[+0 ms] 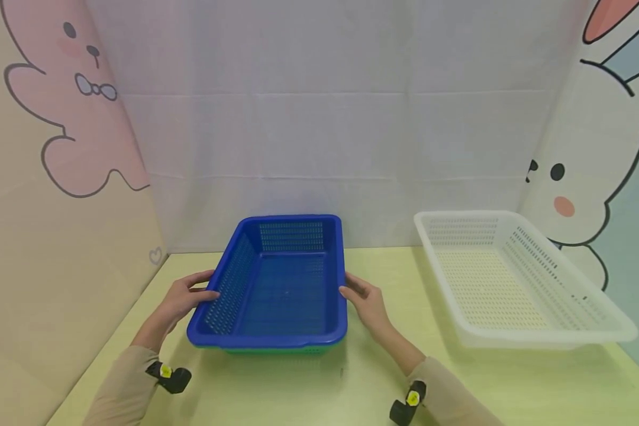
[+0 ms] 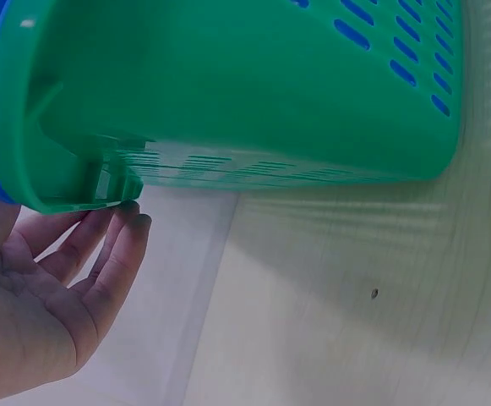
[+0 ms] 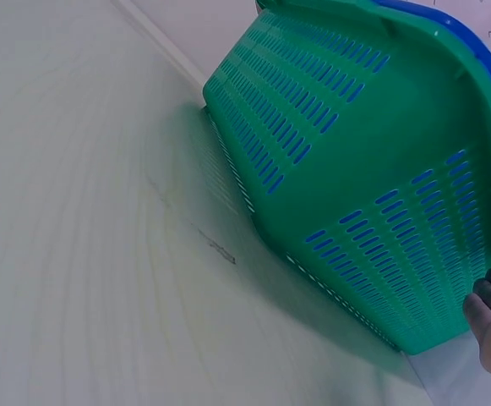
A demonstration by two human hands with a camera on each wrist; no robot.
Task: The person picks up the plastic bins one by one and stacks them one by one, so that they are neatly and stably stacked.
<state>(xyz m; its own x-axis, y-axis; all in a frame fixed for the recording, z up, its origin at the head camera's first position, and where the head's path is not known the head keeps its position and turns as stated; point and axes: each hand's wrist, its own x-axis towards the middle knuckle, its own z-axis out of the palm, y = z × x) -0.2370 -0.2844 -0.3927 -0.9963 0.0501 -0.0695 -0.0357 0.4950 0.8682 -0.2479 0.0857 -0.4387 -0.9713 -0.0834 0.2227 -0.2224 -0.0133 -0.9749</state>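
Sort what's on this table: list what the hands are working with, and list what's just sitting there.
In hand:
- blue basket, nested in the green one
- green basket underneath
- left hand at the left rim, fingers straight under it
- right hand at the right rim

Lying about:
- white basket, apart on the right
- table

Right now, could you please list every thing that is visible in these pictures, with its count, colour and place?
blue basket: 1, blue, middle of the table, nested inside the green one.
green basket: 1, green, under the blue basket; only its lower edge shows from the head view.
white basket: 1, white, to the right, apart from the stack.
table: 1, pale yellow-green, beneath the baskets.
wall panels: cartoon animal drawings, left and right sides.
left hand: 1, at the left rim of the stack, fingers touching the green rim.
right hand: 1, at the stack's right rim.
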